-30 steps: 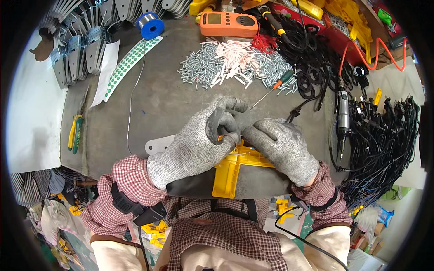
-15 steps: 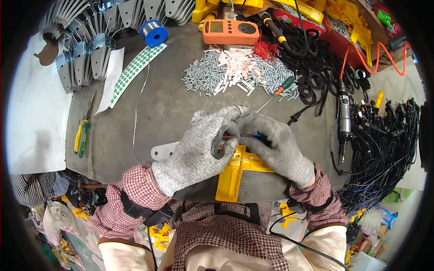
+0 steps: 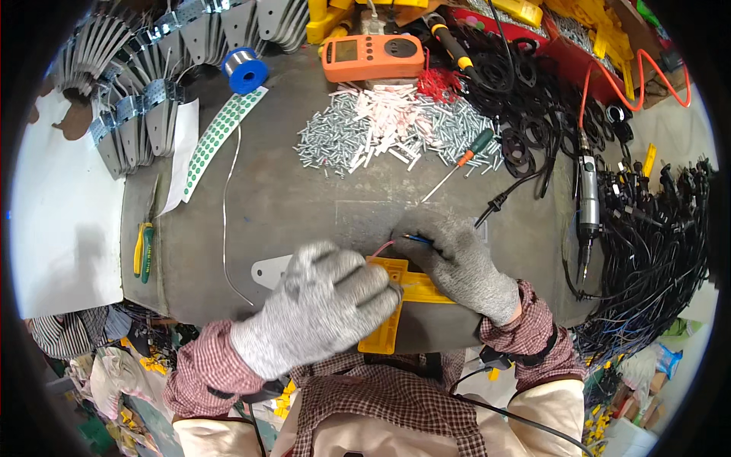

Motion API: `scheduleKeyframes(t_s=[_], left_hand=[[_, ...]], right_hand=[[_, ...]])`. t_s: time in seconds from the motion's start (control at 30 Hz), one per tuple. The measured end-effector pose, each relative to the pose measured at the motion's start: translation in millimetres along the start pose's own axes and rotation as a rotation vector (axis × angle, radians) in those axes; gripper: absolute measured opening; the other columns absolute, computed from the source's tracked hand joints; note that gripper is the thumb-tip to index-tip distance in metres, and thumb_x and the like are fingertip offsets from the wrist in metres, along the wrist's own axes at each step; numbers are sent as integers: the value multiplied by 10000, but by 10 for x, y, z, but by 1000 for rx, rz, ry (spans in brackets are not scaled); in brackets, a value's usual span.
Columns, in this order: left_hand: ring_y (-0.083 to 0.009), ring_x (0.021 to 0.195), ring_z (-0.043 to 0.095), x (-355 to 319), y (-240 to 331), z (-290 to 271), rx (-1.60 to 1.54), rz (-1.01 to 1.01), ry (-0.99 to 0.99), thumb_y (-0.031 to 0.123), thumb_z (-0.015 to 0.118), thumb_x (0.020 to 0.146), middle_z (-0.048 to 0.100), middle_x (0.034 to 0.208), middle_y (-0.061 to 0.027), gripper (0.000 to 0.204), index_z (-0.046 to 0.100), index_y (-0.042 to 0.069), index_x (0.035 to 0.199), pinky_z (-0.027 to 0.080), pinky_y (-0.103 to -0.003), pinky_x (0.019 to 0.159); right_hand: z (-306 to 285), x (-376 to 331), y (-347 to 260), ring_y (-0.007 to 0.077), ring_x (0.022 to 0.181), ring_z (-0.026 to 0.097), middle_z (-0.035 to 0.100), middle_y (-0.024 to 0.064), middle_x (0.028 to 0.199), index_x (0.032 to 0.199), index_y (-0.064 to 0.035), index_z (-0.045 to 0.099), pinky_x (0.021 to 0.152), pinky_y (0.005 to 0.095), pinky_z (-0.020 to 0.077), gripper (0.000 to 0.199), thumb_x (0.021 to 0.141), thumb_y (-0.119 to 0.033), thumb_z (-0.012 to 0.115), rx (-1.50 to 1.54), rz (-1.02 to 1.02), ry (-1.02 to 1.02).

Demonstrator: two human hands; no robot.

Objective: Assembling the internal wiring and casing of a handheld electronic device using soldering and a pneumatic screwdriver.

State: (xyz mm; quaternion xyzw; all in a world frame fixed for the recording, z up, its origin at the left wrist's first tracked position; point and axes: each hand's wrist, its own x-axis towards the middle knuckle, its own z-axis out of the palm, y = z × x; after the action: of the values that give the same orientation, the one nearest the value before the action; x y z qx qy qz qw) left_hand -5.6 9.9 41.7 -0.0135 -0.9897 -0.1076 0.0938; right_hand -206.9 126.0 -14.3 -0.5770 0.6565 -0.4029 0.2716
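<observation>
Seen from the head camera, two gray-gloved hands work a yellow plastic part (image 3: 390, 305) at the near edge of a dark tabletop (image 3: 304, 206). The left hand (image 3: 324, 305) lies curled over the part, pressing it down; the right hand (image 3: 457, 263) pinches thin blue and pink wires (image 3: 396, 242) just above it. Beyond lie a heap of screws (image 3: 381, 133), a screwdriver (image 3: 461, 161), an orange meter (image 3: 371, 56), black cables (image 3: 647, 228) and metal brackets (image 3: 129, 99).

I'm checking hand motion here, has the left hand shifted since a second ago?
Yes. The left hand has dropped toward the near edge of the table, away from the pile of screws, and now lies over the yellow part instead of meeting the right hand.
</observation>
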Motion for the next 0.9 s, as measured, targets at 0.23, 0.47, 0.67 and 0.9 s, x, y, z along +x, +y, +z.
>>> scheduleKeyframes(t_s=[0.23,0.47,0.67,0.9], left_hand=[[-240,1036,615,36,152,299,-32,-144,-50,165,662,765,690,1053,-34,263,713,151,1023,440,-443,958],[-277,985,596,16,61,320,-395,-297,139,99,745,822,688,967,-35,250,694,126,1066,406,-463,967],[-228,981,662,-70,31,372,-731,-477,155,-26,730,856,634,1048,-87,345,575,60,1152,507,-394,917],[-178,1025,685,-109,8,437,-1061,-505,263,-69,710,884,599,1119,-109,414,491,-14,1230,550,-290,896]], right_hand=[[-150,107,-190,329,913,651,633,157,1018,1055,-33,713,777,406,520,176,894,-100,687,99,-11,-51],[-491,-335,-599,250,874,698,690,114,1040,1140,-68,703,776,326,582,256,892,-120,668,-128,32,-113],[-271,-99,-184,202,840,671,680,86,1035,1159,-68,625,760,296,562,240,923,-94,661,-277,-224,-232],[-117,-35,-140,137,885,627,677,89,1080,1129,-22,614,761,310,514,176,973,-102,620,226,237,-146]])
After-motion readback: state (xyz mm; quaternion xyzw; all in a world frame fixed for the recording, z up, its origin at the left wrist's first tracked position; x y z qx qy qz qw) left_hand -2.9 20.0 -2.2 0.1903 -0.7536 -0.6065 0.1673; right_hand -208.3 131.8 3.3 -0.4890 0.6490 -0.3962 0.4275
